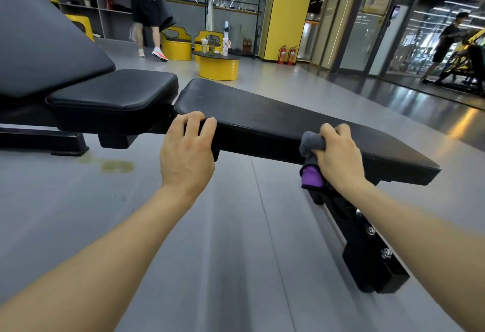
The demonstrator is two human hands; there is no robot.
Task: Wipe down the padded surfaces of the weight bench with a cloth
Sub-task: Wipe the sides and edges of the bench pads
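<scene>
The left hand (187, 148) curls over the near edge of the long black bench pad (275, 121), fingers hooked onto its top close to the end that meets the seat pad (115, 90). The right hand (338, 156) grips a bunched cloth (311, 145), grey with a purple part hanging below, and presses it against the pad's near edge further toward the free end. The two hands are well apart along the same side. The long pad lies nearly flat on a black steel frame (367, 247) with bolts showing beneath the right forearm. Beyond the seat pad a second, tilted black pad (39, 37) rises at the far left. The floor (183, 240) is smooth grey, with a yellowish stain (115, 166) under the seat end. Farther back stands a round yellow drum table (219, 68) with a dark top, bearing several bottles (212, 47) whose contents cannot be made out. Yellow drum seats (178, 45) sit behind it. Grey open shelving (91, 3) along the back wall holds assorted small items, too blurred to name. A yellow pillar (286, 17) has two red fire extinguishers (287, 55) at its foot. One person (145, 3) in a white shirt and black shorts walks near the shelves; another person (448, 40) works at a yellow machine at the far right.
</scene>
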